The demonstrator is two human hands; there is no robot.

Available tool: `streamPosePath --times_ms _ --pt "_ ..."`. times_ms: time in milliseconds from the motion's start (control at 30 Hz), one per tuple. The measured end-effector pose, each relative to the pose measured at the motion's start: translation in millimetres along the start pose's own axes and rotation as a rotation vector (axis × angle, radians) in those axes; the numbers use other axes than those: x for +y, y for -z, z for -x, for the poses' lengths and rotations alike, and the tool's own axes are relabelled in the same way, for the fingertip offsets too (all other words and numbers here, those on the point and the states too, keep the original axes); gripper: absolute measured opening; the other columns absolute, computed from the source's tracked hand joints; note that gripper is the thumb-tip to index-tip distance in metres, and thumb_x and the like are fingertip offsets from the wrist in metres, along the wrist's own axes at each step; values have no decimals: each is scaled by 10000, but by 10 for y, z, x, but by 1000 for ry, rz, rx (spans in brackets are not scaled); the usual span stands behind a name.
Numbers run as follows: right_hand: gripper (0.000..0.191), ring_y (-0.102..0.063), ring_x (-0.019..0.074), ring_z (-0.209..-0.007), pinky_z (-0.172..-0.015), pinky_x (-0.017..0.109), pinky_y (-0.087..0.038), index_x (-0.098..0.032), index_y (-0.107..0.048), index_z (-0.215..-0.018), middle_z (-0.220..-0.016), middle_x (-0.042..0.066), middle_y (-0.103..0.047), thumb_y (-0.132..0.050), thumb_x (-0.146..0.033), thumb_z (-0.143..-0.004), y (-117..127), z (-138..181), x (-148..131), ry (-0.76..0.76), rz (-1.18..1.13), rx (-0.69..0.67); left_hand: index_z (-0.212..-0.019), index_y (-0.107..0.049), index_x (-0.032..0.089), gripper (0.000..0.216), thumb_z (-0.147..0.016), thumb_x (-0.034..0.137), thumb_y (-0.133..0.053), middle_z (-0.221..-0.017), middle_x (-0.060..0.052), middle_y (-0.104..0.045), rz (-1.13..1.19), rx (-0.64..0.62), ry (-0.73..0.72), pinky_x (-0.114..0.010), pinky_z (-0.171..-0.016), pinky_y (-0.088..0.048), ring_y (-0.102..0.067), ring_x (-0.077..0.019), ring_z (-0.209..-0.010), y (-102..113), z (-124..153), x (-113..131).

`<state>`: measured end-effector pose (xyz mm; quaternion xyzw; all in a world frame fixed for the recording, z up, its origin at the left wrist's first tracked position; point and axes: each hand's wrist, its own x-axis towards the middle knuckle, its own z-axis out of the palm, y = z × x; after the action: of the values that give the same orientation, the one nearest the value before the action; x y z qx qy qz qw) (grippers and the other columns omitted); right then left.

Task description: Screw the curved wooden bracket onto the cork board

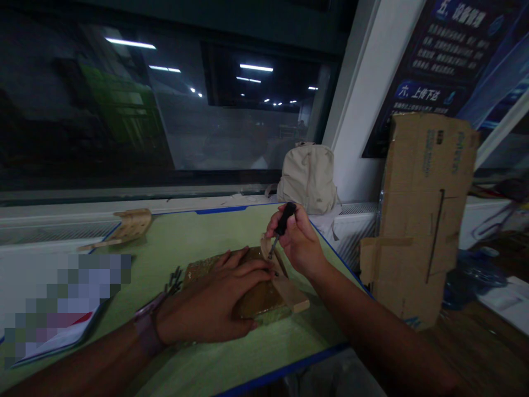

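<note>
My right hand (301,242) grips a screwdriver (285,219) by its black handle. The shaft slants down to a pale wooden piece (291,292), which lies across the right part of a brown, glossy block (260,300). Dark holes or screws dot the wood, too small to tell apart. My left hand (219,292) lies flat over the block with its fingers spread, and its index fingertip reaches the wood close to the screwdriver's tip. Left of that hand a small cluster of dark screws or nails (174,280) shows, partly hidden by the wrist.
The green table (215,226) has blue edging. A curved wooden piece (134,226) with holes lies at the back left, above a blurred-out sheet (78,303). A beige backpack (308,176) rests by the window; cardboard (425,220) stands right of the table, near a blue water bottle (475,275).
</note>
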<state>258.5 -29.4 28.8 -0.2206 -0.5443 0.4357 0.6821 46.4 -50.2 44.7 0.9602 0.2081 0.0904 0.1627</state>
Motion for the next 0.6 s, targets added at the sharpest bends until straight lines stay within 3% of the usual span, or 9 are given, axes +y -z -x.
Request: streamPosePath --times_ms 133,400,500,600 --pt "423 -647 138 -718 -736 316 -519 -286 -542 -1094 -836 -49 -645 -701 -636 -918 -8 -4 -8 -8 27 -10 -1474 -551 286 735 -775 259 -779 -1594 -35 -520 21 14 -18 -627 -1261 -280 -368 -413 -1507 12 6 5" --pt "426 -662 142 -725 -732 321 -542 -271 -594 -1062 -828 -40 -657 -748 -625 -883 -10 -5 -29 -40 55 -3 -1492 -541 281 751 -785 304 -795 -1605 -52 -513 -4 21 -27 -668 -1255 -248 -340 -457 -1521 -38 13 -36" --pt "386 -679 147 -771 -775 338 -567 -255 -630 -1025 -864 -21 -682 -791 -568 -867 -10 17 -81 -28 142 15 -1497 -533 269 777 -771 307 -805 -1606 -62 -513 -10 35 -25 -651 -1252 -262 -329 -463 -1521 -65 11 -50" --pt "395 -692 157 -787 -757 346 -588 -295 -609 -1139 -909 -20 -711 -834 -444 -850 -11 38 -138 20 200 35 -1513 -516 263 781 -783 300 -790 -1633 -64 -486 -11 14 -4 -651 -1239 -282 -355 -455 -1502 -57 11 -34"
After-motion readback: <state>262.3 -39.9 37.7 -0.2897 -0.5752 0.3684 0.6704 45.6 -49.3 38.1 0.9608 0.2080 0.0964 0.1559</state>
